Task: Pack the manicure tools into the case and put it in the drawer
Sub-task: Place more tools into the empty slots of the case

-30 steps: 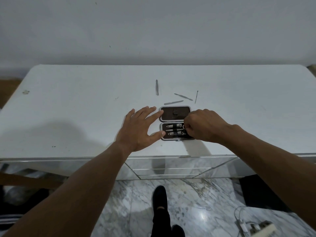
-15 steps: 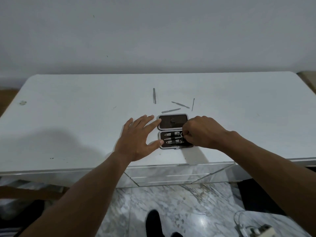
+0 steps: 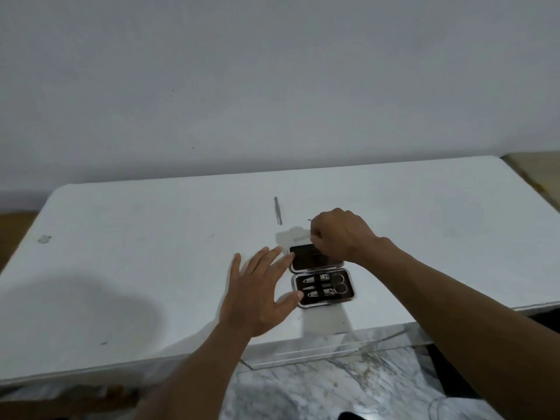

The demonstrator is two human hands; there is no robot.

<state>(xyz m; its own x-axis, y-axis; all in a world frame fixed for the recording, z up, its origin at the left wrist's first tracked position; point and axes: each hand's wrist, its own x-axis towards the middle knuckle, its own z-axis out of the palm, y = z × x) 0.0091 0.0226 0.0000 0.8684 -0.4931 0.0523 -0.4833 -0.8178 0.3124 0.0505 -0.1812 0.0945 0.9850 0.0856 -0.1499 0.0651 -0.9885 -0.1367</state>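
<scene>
Left hand (image 3: 257,291) is spread flat at the open case's (image 3: 321,275) 9 o'clock edge, while right hand (image 3: 339,234) is curled over a loose tool (image 3: 302,237) at its 12 o'clock.

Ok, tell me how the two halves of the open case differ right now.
The near half holds metal tools under a dark strap; the far half shows only dark lining where visible. The near half lies fully in view, with the left hand touching its left edge; the right hand covers part of the far half. Both are dark inside with silvery rims, lying flat.
</scene>
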